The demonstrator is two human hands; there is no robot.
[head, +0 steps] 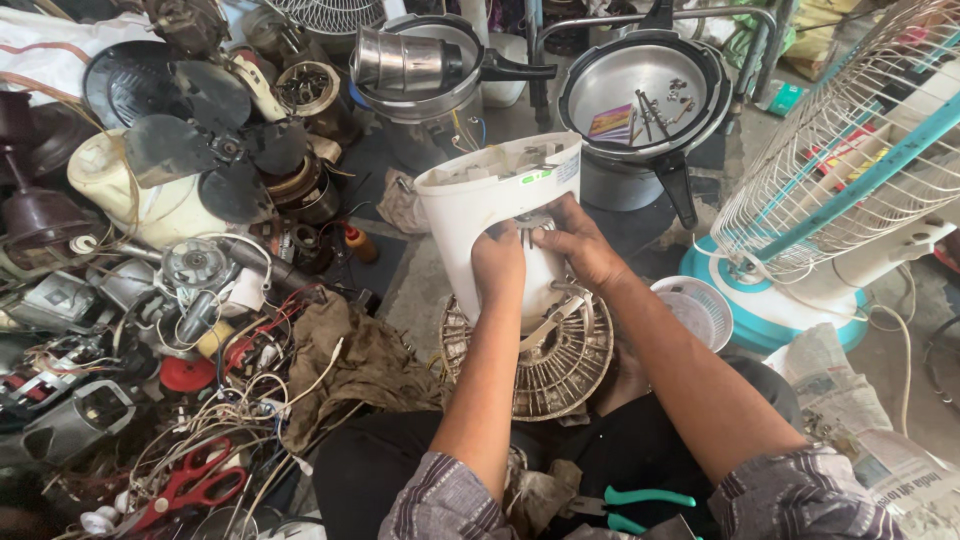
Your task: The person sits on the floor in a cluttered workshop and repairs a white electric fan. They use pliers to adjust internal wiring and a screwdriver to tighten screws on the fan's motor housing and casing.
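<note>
A white plastic appliance housing point(470, 205) stands tilted on a round grey vented base plate point(560, 365) in my lap. My left hand point(497, 268) grips the housing's near side. My right hand point(578, 243) presses fingers at a small metal fitting point(530, 228) on the housing's face. Both forearms reach in from the bottom of the view.
A pot point(640, 95) holding screws sits behind, and a white and teal table fan point(840, 190) lies at right. Green-handled pliers point(625, 505) rest on my lap. Red scissors point(190, 485), tangled wires, black fan blades point(205, 140) and motor parts crowd the left floor. Newspaper point(860, 420) lies at right.
</note>
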